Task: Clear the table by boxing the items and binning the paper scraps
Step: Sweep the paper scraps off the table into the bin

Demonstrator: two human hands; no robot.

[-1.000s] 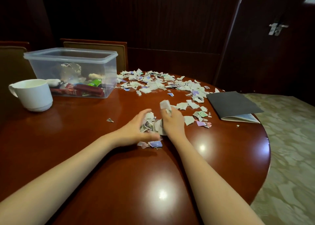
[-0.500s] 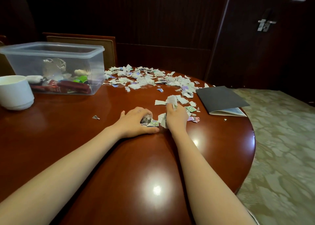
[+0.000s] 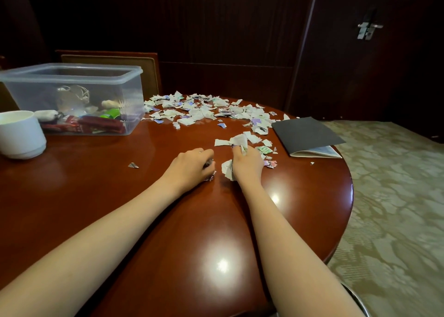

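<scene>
Your round red-brown table (image 3: 96,208) fills most of the view. Patterned carpet (image 3: 396,196) lies to the right, and a chair back (image 3: 108,64) stands at the far-left edge behind the box.

The clear plastic box (image 3: 28,93) sits far left on the table with its lid off. It holds red packets (image 3: 101,124), a green item (image 3: 110,113) and some pale bits I can't identify.

The main spread of paper scraps (image 3: 204,111) lies across the far centre of the table, from just beside the box's right wall over to the booklet. A thinner trail of scraps runs from it toward your hands.

The black booklet (image 3: 305,132) lies flat and closed on the right side of the table, near the edge. The white cup (image 3: 21,134) stands upright at the left edge, just in front of the box.

Your right hand (image 3: 247,164) is at table centre, fisted on a wad of scraps (image 3: 228,170). Paper sticks out past the knuckles and below the palm.

Your left hand (image 3: 189,165) is just beside it, knuckles up. Its fingers curl down over a few scraps (image 3: 211,176) and pin them against the wood.

A small cluster of scraps (image 3: 270,164) lies just right of your right hand. One lone scrap (image 3: 132,165) sits well apart, left of your left hand.
</scene>
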